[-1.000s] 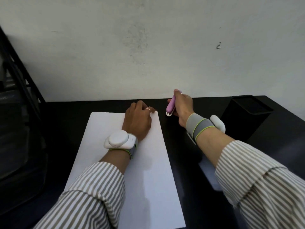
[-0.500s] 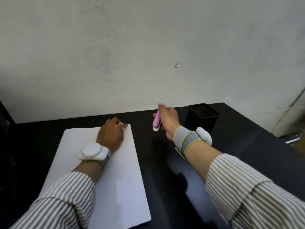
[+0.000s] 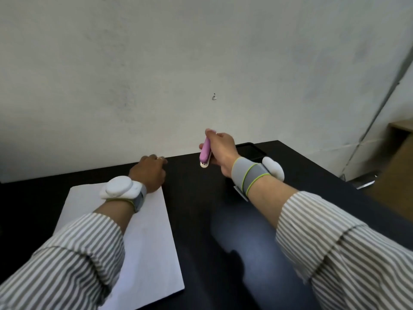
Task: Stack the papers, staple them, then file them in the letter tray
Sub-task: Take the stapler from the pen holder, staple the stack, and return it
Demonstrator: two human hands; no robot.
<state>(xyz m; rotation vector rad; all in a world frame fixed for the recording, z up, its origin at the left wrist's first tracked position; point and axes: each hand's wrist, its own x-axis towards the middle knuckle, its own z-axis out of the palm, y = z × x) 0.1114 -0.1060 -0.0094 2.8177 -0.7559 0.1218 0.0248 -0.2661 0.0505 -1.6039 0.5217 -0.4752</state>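
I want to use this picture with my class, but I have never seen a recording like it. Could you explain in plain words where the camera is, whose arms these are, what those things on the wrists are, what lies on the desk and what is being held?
There is no machine here. A person wears one wide-angle camera on the head, looking forward and down, so you see that person's own two arms in striped sleeves.

The left hand rests on the far right corner of the white sheets of paper, which lie flat on the black desk. The right hand is raised above the desk and grips a small pink stapler, nose pointing down, not touching the paper.

Each wrist carries a grey band with a rounded white plastic unit; the picture does not show what these do. Behind the right wrist stands a black open-topped box. A plain pale wall lies beyond.
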